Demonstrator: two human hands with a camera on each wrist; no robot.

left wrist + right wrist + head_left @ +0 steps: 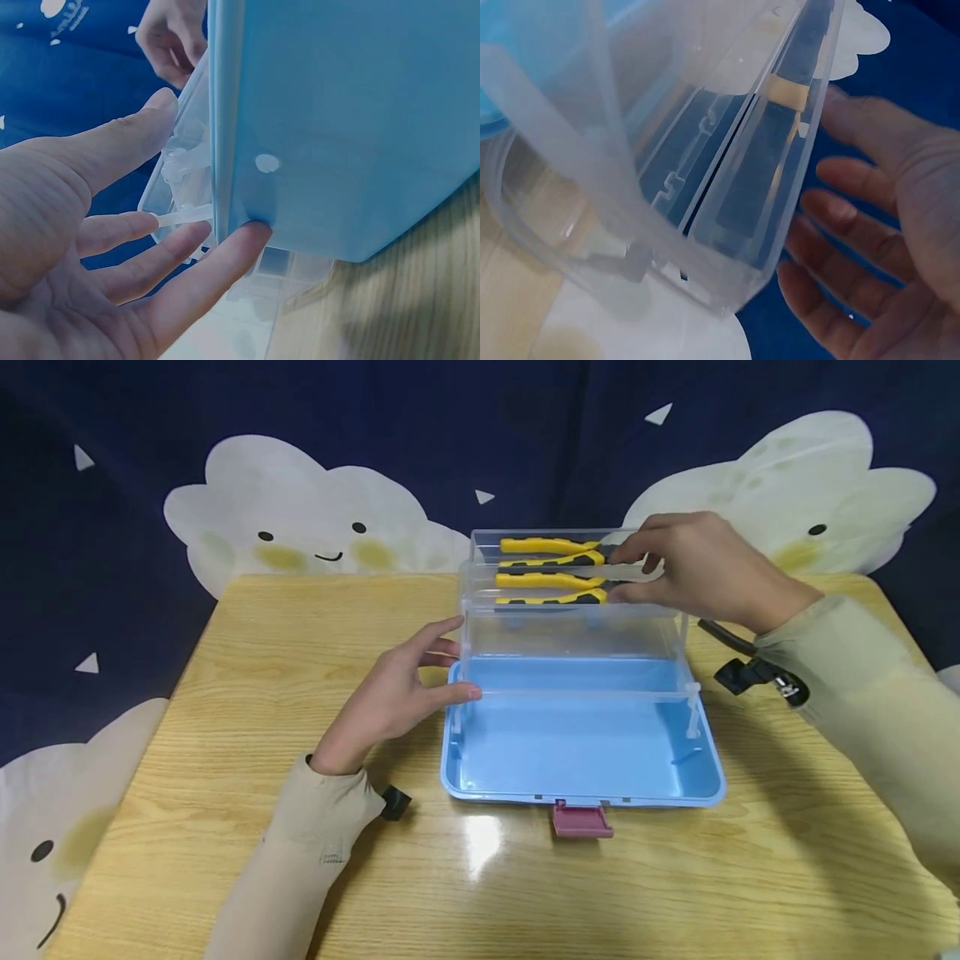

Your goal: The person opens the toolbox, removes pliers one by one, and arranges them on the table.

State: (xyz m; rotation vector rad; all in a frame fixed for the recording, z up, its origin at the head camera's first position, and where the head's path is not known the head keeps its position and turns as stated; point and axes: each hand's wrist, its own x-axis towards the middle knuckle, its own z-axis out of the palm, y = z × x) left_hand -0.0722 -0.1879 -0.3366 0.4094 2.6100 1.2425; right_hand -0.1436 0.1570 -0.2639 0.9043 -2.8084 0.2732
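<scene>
An opened blue toolbox (577,752) stands on the table with tiered clear trays (570,635) raised above it. Two pairs of pliers (551,581) with yellow-and-black handles lie in the upper trays, handles to the left. Over their head ends is my right hand (693,564), fingers bent; in the right wrist view its fingers (840,214) are spread beside the clear tray wall, gripping nothing visible. At the toolbox's left side is my left hand (397,685), fingers extended and thumb by the tray corner. A fingertip (255,232) meets the blue side wall (360,127).
A dark red latch (582,821) hangs at the toolbox's front edge. The wooden table (300,643) spreads around it. Behind hangs a dark blue cloth (420,418) with white clouds. A black cable (726,637) runs by the right sleeve.
</scene>
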